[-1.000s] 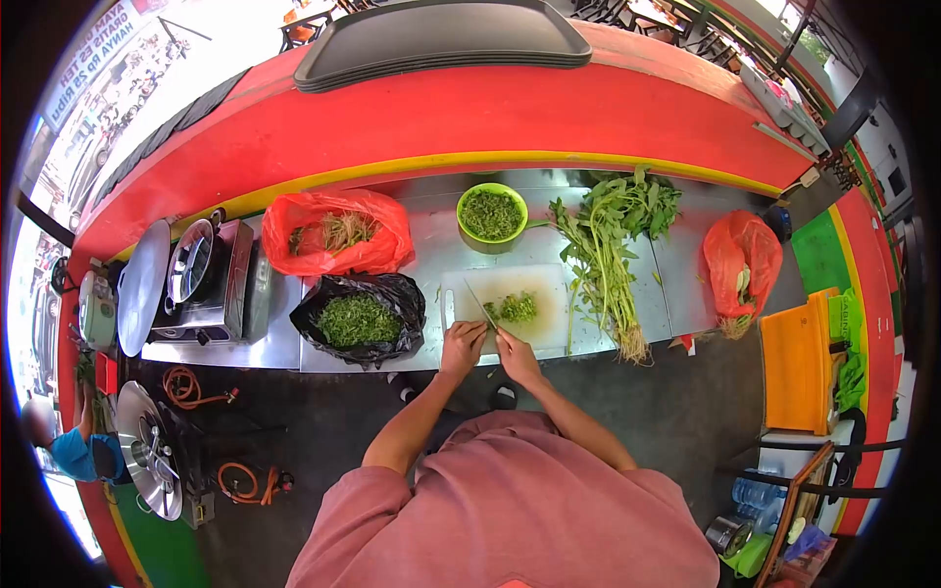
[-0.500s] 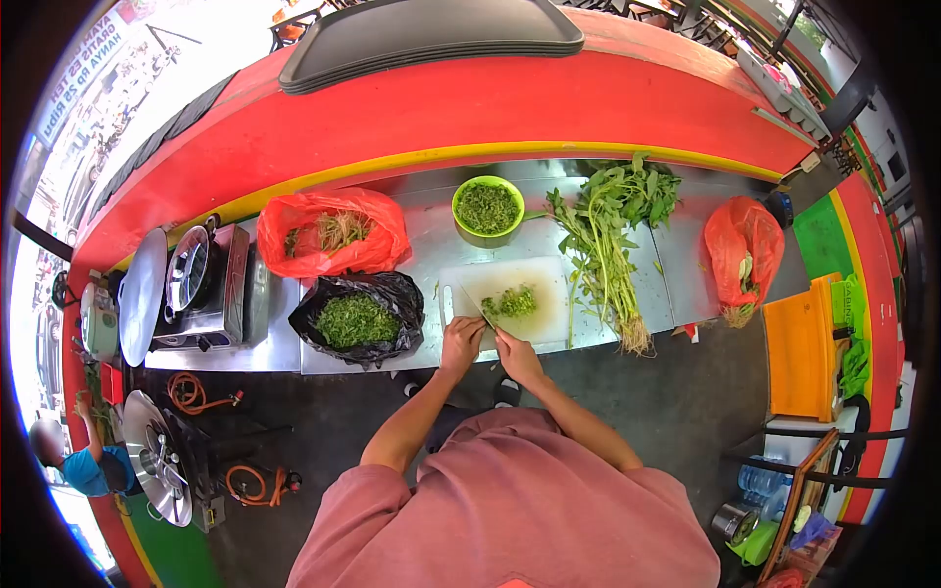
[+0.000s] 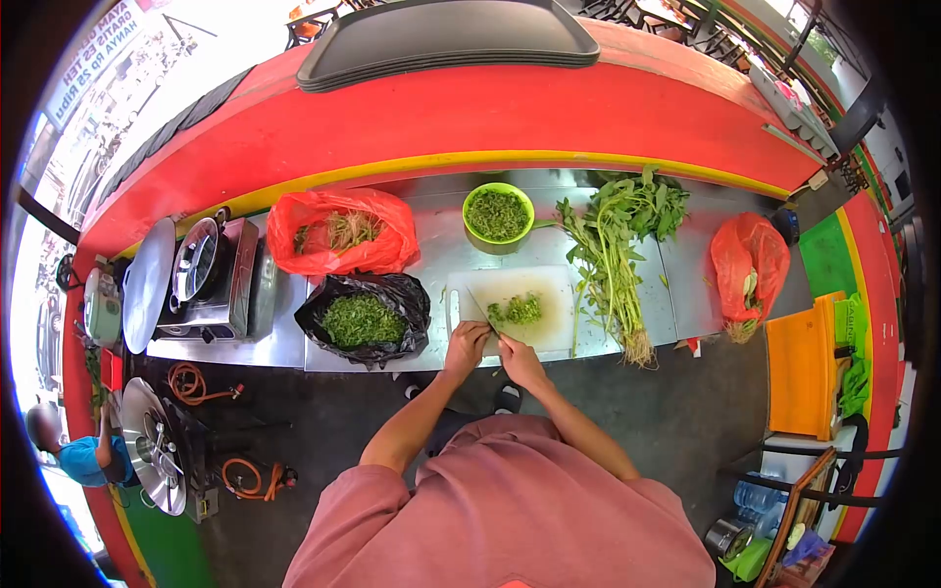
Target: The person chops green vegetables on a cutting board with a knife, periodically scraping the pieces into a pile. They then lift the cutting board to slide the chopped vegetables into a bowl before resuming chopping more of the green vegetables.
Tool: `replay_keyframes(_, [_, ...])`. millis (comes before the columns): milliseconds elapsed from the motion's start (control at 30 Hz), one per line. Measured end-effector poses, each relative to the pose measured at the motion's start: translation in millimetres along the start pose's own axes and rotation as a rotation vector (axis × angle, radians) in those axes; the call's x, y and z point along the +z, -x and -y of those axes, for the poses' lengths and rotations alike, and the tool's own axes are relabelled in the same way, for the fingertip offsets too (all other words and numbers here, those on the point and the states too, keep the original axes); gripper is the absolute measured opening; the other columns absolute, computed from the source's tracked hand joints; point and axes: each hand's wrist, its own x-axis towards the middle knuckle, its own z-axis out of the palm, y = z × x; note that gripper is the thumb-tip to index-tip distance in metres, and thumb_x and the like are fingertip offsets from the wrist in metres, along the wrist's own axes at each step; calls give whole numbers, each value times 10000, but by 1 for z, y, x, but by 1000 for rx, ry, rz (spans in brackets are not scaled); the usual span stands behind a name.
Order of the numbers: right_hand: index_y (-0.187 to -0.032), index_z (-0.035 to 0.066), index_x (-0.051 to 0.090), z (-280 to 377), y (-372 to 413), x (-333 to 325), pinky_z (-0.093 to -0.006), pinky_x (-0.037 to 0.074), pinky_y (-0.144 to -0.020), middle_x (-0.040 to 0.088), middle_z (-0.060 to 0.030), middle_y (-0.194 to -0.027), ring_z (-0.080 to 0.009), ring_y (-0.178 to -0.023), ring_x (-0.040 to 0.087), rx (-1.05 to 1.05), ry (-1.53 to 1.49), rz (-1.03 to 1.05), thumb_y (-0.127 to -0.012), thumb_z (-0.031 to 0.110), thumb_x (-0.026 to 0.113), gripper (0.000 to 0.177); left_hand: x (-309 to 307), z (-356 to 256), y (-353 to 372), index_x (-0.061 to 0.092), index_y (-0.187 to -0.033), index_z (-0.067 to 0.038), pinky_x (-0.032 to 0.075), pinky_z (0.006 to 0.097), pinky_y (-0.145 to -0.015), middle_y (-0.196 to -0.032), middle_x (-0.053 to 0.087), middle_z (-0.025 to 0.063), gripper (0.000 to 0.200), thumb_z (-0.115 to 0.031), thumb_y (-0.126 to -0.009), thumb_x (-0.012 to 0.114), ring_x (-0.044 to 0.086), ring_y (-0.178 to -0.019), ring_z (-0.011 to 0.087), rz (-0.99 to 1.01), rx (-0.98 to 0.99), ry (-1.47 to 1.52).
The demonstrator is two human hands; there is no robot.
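Note:
My right hand [image 3: 521, 361] is closed around the handle of a knife [image 3: 480, 306], whose thin blade points up and left across a white cutting board [image 3: 559, 333]. Beside the blade, my left hand [image 3: 469, 345] is closed, its fingertips pinching greens that the fingers mostly hide. Chopped greens [image 3: 523, 309] lie on the board just right of the blade. Behind the board stands a lime-green bowl [image 3: 498, 245] filled with chopped greens. To the left, a black plastic bag [image 3: 417, 318] holds more chopped greens. Long leafy stalks with roots [image 3: 610, 265] lie right of the board.
A red bag [image 3: 343, 257] with root ends and a stove with a lidded pan [image 3: 201, 260] stand left on the steel counter [image 3: 446, 211]. Another red bag [image 3: 747, 257] lies right. Black trays [image 3: 451, 39] rest on the red ledge. A person in blue [image 3: 88, 461] is far left.
The whole view has shifted slightly, with the counter appearing a little further right and lower. Both hands stay together at the board's near edge, and the knife keeps nearly the same pose.

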Motion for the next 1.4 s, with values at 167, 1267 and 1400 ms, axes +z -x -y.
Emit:
replay_keyframes(167, [-1273, 71, 658, -7, 8, 7, -511, 542, -733, 675, -291, -905, -468, -850, 671, -51, 31, -84, -1011, 253, 547, 338, -1, 3, -1, 732, -947, 12, 533, 418, -866, -1000, 730, 138, 127, 14, -822, 712, 673, -950, 337, 19, 2, -37])
replay_keyframes(1267, [-1333, 116, 637, -27, 10, 2, -396, 529, -679, 694, -177, -780, -292, -689, 692, 43, 4, -73, -1021, 310, 512, 388, 1, 4, -9, 724, -1012, -16, 540, 397, -890, -1040, 721, 115, 152, -64, -876, 676, 657, -987, 314, 131, 25, -105])
replay_keyframes(1400, [-1297, 135, 645, -8, 17, -10, -494, 534, -845, 686, -262, -1057, -474, -998, 648, 126, -53, -2, -1012, 342, 511, 377, 6, 8, -7, 732, -1004, -20, 539, 401, -889, -1021, 723, 119, 141, -73, -887, 675, 660, -980, 320, 117, 6, -90])
